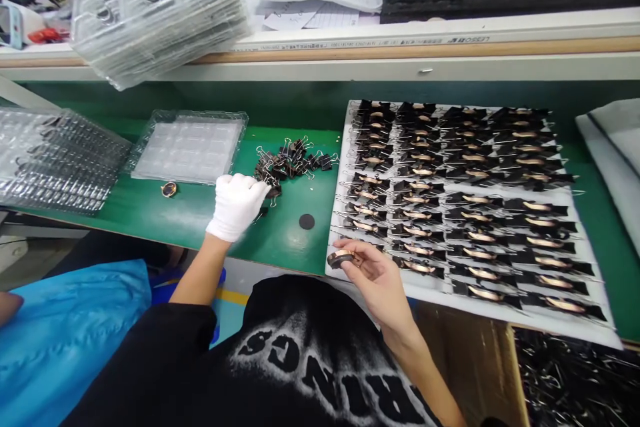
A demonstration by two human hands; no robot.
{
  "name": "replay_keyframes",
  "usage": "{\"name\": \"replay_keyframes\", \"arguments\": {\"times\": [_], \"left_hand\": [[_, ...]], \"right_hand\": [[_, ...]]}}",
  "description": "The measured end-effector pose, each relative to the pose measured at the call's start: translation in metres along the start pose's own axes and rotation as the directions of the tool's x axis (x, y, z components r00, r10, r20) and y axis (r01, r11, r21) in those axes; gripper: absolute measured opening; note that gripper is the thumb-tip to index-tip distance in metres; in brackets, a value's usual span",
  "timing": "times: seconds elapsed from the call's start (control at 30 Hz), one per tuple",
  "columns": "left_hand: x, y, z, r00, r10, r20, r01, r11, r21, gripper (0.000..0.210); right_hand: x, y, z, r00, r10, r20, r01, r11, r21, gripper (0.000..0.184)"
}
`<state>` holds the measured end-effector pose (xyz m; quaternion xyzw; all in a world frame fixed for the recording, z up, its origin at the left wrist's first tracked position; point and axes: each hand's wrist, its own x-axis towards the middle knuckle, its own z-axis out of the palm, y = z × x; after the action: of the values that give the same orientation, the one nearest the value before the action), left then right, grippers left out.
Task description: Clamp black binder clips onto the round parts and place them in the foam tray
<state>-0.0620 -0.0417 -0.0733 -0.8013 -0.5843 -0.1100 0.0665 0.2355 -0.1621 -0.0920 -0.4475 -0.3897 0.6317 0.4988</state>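
My left hand [235, 207], in a white glove, is at the near edge of a pile of black binder clips [290, 159] on the green bench. Its fingers are closed at the tips on a binder clip [273, 189], partly hidden by the glove. My bare right hand [376, 275] pinches a watch case [342, 257] with a rose-gold rim and dark face, held at the bench's front edge. Beside it lies a white foam board [336, 230], where rows of similar gold-rimmed pieces [483, 237] are clamped by binder clips.
A black disc [307, 221] lies between my hands. Farther left are a loose gold-rimmed case [169, 189], a clear tray [187, 150] and stacked clear trays [60, 160]. More trays [160, 20] overhang the shelf. A box of clips [580, 373] stands below right; a person's blue garment [75, 340] is at left.
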Motion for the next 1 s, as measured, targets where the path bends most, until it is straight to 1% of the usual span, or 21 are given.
{"name": "replay_keyframes", "arguments": {"times": [0.07, 0.1, 0.13, 0.17, 0.2, 0.23, 0.27, 0.3, 0.33, 0.43, 0.47, 0.53, 0.63, 0.77, 0.87, 1.0], "left_hand": [[0.0, 0.018, -0.004, 0.987, -0.063, -0.15, 0.027, 0.972, -0.232, 0.035], [-0.001, 0.032, -0.007, 0.976, -0.089, -0.197, 0.014, 0.934, -0.356, 0.035], [-0.002, 0.046, -0.01, 0.971, -0.101, -0.215, -0.012, 0.883, -0.469, 0.036], [-0.004, 0.062, -0.013, 0.974, -0.093, -0.209, -0.039, 0.831, -0.555, 0.038], [-0.005, 0.077, -0.016, 0.979, -0.08, -0.187, -0.064, 0.753, -0.655, 0.037], [-0.005, 0.091, -0.018, 0.984, -0.058, -0.167, -0.082, 0.688, -0.721, 0.037], [-0.005, 0.103, -0.02, 0.988, -0.034, -0.15, -0.095, 0.628, -0.772, 0.036], [-0.004, 0.112, -0.021, 0.99, -0.012, -0.141, -0.107, 0.595, -0.796, 0.036], [-0.002, 0.117, -0.021, 0.99, 0.013, -0.142, -0.121, 0.598, -0.792, 0.037], [0.001, 0.121, -0.017, 0.981, 0.139, -0.134, -0.193, 0.672, -0.715, 0.041], [0.002, 0.12, -0.015, 0.975, 0.191, -0.111, -0.215, 0.701, -0.68, 0.043], [0.002, 0.119, -0.014, 0.962, 0.272, -0.026, -0.23, 0.753, -0.617, 0.049], [0.002, 0.122, -0.017, 0.953, 0.284, 0.105, -0.181, 0.812, -0.555, 0.06], [0.002, 0.129, -0.022, 0.936, 0.28, 0.214, -0.124, 0.83, -0.544, 0.063], [0.004, 0.133, -0.022, 0.921, 0.297, 0.252, -0.117, 0.828, -0.548, 0.065], [0.005, 0.137, -0.018, 0.906, 0.336, 0.258, -0.146, 0.82, -0.553, 0.063]], "right_hand": [[0.002, -0.002, 0.004, 1.0, 0.01, 0.007, -0.01, 0.999, 0.033, 0.017], [0.004, -0.003, 0.006, 1.0, 0.007, 0.017, -0.007, 0.999, 0.048, 0.017], [0.006, -0.004, 0.007, 1.0, -0.001, 0.028, 0.0, 0.998, 0.066, 0.018], [0.008, -0.006, 0.008, 0.999, -0.013, 0.037, 0.009, 0.996, 0.089, 0.018], [0.011, -0.007, 0.009, 0.999, -0.026, 0.046, 0.02, 0.993, 0.117, 0.019], [0.013, -0.008, 0.008, 0.998, -0.037, 0.057, 0.028, 0.989, 0.146, 0.02], [0.014, -0.01, 0.007, 0.997, -0.046, 0.067, 0.034, 0.984, 0.173, 0.021], [0.015, -0.011, 0.005, 0.996, -0.053, 0.073, 0.038, 0.98, 0.194, 0.021], [0.015, -0.013, 0.003, 0.995, -0.056, 0.078, 0.039, 0.979, 0.202, 0.022], [0.013, -0.017, -0.006, 0.994, -0.069, 0.087, 0.054, 0.985, 0.166, 0.018], [0.011, -0.017, -0.009, 0.993, -0.08, 0.088, 0.067, 0.987, 0.144, 0.017], [0.008, -0.018, -0.015, 0.991, -0.099, 0.086, 0.091, 0.991, 0.1, 0.015], [0.004, -0.018, -0.023, 0.992, -0.096, 0.08, 0.094, 0.995, 0.029, 0.013], [-0.001, -0.019, -0.031, 0.991, -0.099, 0.086, 0.106, 0.991, -0.078, 0.008], [-0.002, -0.02, -0.037, 0.987, -0.116, 0.114, 0.134, 0.977, -0.164, 0.008], [-0.004, -0.02, -0.042, 0.983, -0.109, 0.149, 0.141, 0.963, -0.229, 0.008]]}}
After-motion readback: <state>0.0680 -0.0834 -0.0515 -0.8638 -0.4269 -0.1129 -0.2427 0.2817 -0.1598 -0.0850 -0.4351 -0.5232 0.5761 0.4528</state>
